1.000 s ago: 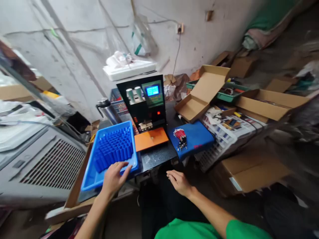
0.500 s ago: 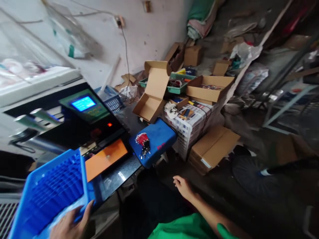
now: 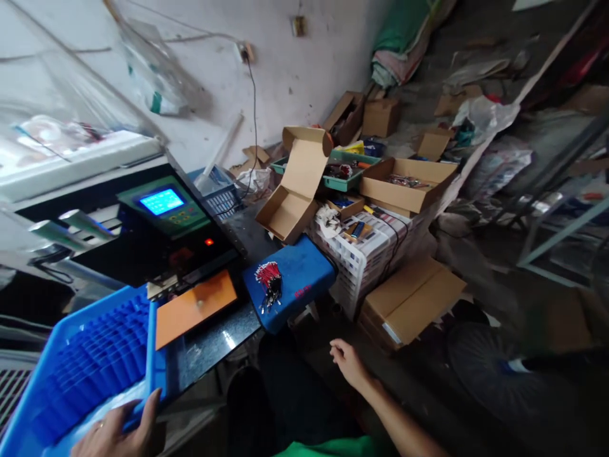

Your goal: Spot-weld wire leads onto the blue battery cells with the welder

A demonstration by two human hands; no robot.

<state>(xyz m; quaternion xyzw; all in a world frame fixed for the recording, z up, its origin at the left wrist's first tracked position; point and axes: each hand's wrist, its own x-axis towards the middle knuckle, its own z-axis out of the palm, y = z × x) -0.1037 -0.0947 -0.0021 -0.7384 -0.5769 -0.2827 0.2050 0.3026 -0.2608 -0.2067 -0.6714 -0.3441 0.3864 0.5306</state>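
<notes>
At the lower left, the left hand (image 3: 117, 428) is at the near corner of the blue tray (image 3: 151, 355), thumb and fingers spread wide; whether it grips the rim cannot be told. Rows of blue parts (image 3: 98, 362) fill much of the tray, which sits beside the machine (image 3: 157, 222) and its orange plate (image 3: 196, 309). The right hand (image 3: 347, 363) is loosely curled, its grip narrow, well apart from the wires (image 3: 269, 285) on the blue pad (image 3: 299, 273); whether it holds anything cannot be told.

The bottom edge crops the blue tray (image 3: 151, 349); the screen's (image 3: 162, 202) text is illegible.
</notes>
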